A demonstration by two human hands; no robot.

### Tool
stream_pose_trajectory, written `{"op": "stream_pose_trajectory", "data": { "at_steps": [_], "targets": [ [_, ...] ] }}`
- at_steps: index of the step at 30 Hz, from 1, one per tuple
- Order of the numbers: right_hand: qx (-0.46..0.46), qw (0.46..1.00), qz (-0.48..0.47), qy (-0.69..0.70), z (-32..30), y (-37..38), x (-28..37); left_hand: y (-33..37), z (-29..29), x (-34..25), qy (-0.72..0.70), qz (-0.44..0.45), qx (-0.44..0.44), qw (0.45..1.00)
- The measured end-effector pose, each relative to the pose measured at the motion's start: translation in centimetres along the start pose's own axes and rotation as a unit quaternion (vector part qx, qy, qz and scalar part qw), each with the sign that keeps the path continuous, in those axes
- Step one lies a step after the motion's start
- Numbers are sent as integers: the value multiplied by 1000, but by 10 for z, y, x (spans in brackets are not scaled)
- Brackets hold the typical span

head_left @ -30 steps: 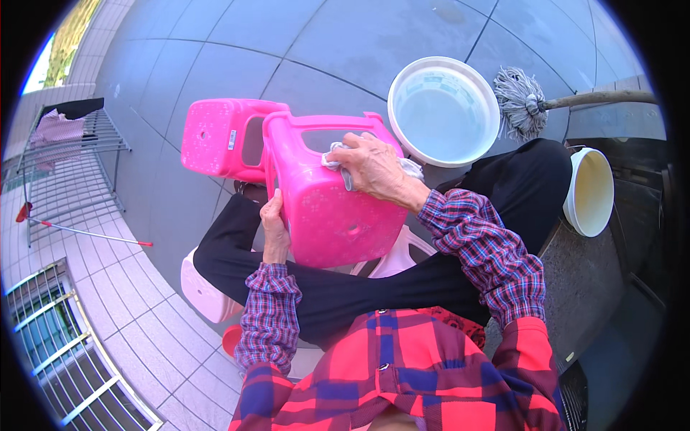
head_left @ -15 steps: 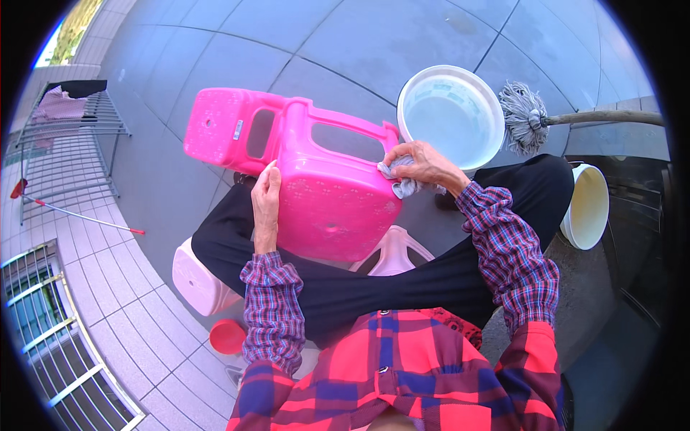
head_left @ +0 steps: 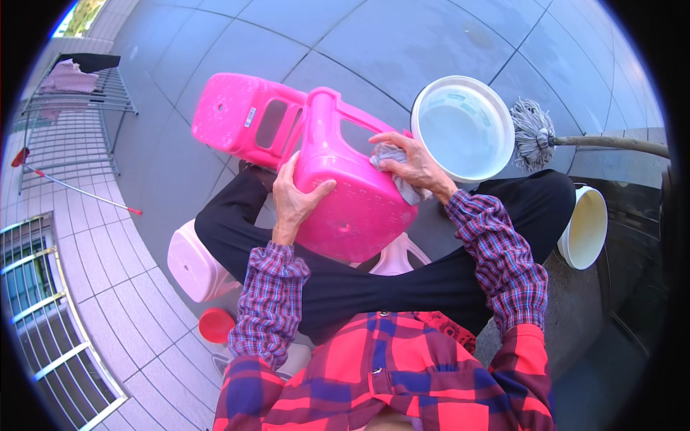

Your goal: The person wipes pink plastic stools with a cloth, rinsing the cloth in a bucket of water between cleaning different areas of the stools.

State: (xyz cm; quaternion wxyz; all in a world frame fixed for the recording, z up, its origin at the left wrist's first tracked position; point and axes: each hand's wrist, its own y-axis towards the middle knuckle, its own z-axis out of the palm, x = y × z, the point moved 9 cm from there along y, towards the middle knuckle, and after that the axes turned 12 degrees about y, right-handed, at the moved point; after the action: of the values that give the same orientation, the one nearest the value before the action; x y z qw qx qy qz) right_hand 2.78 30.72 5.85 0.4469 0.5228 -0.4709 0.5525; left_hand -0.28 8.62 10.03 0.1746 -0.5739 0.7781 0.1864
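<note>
A bright pink plastic stool lies tipped in front of me, its seat facing me and its legs pointing away. My left hand grips the seat's left edge, thumb across the top. In my right hand is a bunched grey cloth, pressed against the stool by the right corner of its seat. Another pink stool rests on its side just beyond, at the far left. Below the tipped stool, part of a pale pink stool shows between my legs.
A white basin of water stands at the far right, a string mop beside it. Near my right knee is a tilted white bucket. Another pale pink stool and a red cup-like container are left. A metal rack stands farther left.
The stool has turned and tilted in my hands. My left hand has shifted onto the seat's edge with the thumb over it. The cloth in my right hand has moved slightly left and up.
</note>
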Motion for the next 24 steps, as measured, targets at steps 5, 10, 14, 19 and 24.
{"op": "stream_pose_trajectory", "data": {
  "at_steps": [5,10,14,19,24],
  "targets": [
    [-48,993,-3,-111,33,52,38,-11,-5,-2,-24,2,-18,1000],
    [-100,967,92,-215,38,93,21,-13,4,-10,-16,-7,-41,999],
    [-66,972,94,-203,37,74,15,-19,1,2,-17,-33,-35,999],
    [26,974,108,-196,-2,-10,-6,-18,-9,-9,-8,-16,-22,1000],
    [-62,979,19,-193,-3,-34,9,-21,-5,-6,-24,-8,-30,999]
  ]
}}
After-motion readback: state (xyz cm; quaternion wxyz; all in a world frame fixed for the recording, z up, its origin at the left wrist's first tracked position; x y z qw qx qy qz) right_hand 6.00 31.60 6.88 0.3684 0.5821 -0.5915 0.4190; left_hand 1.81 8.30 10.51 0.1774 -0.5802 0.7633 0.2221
